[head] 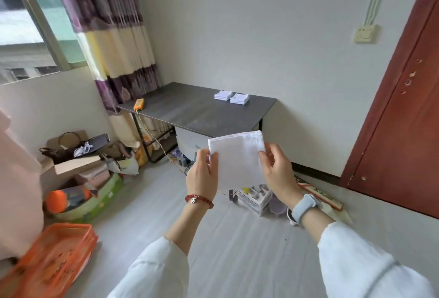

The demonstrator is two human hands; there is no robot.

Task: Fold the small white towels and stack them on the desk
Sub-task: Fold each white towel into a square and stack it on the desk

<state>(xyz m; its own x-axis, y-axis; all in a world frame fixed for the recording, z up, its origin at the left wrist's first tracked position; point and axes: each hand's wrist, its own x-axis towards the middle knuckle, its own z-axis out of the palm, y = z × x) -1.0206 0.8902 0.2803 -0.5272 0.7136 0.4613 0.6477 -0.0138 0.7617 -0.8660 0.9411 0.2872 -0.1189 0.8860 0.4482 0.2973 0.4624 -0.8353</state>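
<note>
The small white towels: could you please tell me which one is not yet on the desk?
The white towel gripped in the air by both hands, left and right; the two folded white stacks already lie on the grey desk.

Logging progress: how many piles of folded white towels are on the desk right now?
2, side by side near the desk's far edge: the left pile and the right pile. Another towel is still in hand.

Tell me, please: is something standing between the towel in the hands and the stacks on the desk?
Nothing visible does. Both hands, left hand and right hand, pinch the towel in the air. The desk surface before the two stacks is bare; the orange device sits far left.
</note>
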